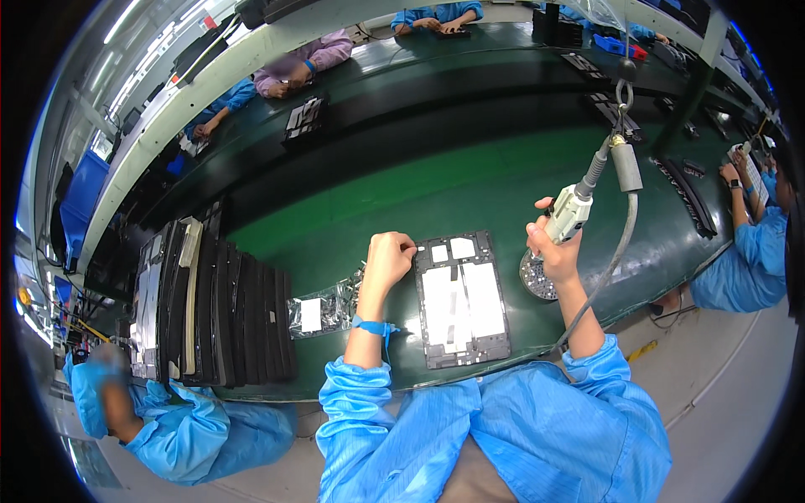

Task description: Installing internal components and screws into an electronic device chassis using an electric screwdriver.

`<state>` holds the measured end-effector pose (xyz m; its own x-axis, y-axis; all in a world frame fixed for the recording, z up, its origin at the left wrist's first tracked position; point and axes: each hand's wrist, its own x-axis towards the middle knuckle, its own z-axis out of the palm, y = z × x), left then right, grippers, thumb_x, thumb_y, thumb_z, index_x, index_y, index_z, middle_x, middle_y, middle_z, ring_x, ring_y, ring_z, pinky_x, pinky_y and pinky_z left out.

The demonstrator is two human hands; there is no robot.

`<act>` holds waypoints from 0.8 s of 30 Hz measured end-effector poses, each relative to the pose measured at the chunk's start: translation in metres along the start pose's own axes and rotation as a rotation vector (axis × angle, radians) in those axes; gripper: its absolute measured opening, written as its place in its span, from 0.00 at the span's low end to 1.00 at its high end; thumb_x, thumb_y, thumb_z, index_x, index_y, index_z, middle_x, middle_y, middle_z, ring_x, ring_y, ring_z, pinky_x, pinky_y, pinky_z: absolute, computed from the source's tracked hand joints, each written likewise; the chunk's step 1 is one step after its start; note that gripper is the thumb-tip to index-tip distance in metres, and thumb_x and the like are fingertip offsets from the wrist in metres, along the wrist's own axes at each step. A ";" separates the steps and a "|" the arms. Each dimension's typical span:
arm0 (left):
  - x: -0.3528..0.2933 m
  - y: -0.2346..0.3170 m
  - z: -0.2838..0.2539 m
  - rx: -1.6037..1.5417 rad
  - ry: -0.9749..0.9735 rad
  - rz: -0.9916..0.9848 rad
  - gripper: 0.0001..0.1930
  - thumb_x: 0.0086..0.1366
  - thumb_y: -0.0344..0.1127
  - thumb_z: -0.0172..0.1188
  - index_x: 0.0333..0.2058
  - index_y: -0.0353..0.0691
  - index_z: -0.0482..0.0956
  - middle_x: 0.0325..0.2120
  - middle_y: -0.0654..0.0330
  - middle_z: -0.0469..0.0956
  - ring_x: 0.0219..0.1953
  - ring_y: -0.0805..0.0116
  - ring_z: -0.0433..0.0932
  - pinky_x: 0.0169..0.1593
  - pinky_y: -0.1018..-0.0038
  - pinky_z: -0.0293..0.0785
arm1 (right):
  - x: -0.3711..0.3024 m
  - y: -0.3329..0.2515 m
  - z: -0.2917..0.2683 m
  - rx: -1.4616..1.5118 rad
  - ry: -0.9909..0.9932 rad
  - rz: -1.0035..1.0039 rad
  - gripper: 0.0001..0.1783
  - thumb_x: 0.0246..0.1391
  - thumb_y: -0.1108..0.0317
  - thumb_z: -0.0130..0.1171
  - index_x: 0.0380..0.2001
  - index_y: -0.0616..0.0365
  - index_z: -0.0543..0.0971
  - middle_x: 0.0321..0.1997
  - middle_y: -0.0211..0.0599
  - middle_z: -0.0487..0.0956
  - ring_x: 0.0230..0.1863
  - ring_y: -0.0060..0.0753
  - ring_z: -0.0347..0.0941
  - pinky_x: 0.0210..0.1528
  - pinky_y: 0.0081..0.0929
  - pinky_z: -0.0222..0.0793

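Note:
A tablet frame (462,344), black-rimmed with large white panels inside, lies flat on the green bench in front of me. My left hand (389,261) is closed, its fingertips pressed together at the frame's upper left corner; what they hold, if anything, is too small to make out. A blue band circles that wrist. In my right hand (553,251) is a pale electric screwdriver (570,214), raised right of the frame and hanging from a cable. Below it sits a round tray (533,277) of small metal parts, partly hidden by the hand. The screwdriver's tip is hidden.
Left of my left arm lies a clear plastic bag (344,303) with a white label. Further left stands a row of black tablet frames (231,310) on edge. The screwdriver's grey cable (625,243) loops down at my right. Co-workers sit around the bench.

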<state>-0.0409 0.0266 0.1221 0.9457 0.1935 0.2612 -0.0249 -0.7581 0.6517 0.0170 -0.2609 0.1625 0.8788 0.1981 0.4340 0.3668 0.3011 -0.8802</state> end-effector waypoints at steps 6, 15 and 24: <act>0.007 -0.006 0.016 0.049 0.002 0.085 0.07 0.49 0.24 0.65 0.29 0.32 0.80 0.24 0.50 0.79 0.25 0.58 0.79 0.32 0.67 0.75 | 0.000 0.002 -0.002 -0.010 0.002 -0.016 0.19 0.50 0.77 0.58 0.46 0.64 0.66 0.17 0.24 0.65 0.14 0.16 0.60 0.18 0.16 0.57; -0.022 -0.013 0.018 -0.117 0.192 -0.230 0.05 0.56 0.28 0.63 0.31 0.32 0.80 0.23 0.52 0.79 0.25 0.64 0.79 0.33 0.72 0.75 | 0.001 0.001 -0.004 -0.033 0.016 -0.011 0.19 0.50 0.76 0.58 0.46 0.64 0.66 0.17 0.24 0.66 0.14 0.15 0.60 0.19 0.16 0.58; -0.032 -0.033 0.013 0.071 0.282 -0.174 0.05 0.54 0.28 0.63 0.29 0.32 0.81 0.23 0.48 0.80 0.27 0.55 0.81 0.34 0.68 0.75 | 0.000 0.005 -0.003 -0.048 0.006 -0.017 0.20 0.50 0.76 0.58 0.46 0.64 0.66 0.17 0.24 0.66 0.15 0.15 0.60 0.19 0.16 0.58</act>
<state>-0.0659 0.0375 0.0830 0.8067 0.4809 0.3436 0.1609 -0.7381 0.6552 0.0197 -0.2625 0.1579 0.8742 0.1872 0.4480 0.3958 0.2597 -0.8808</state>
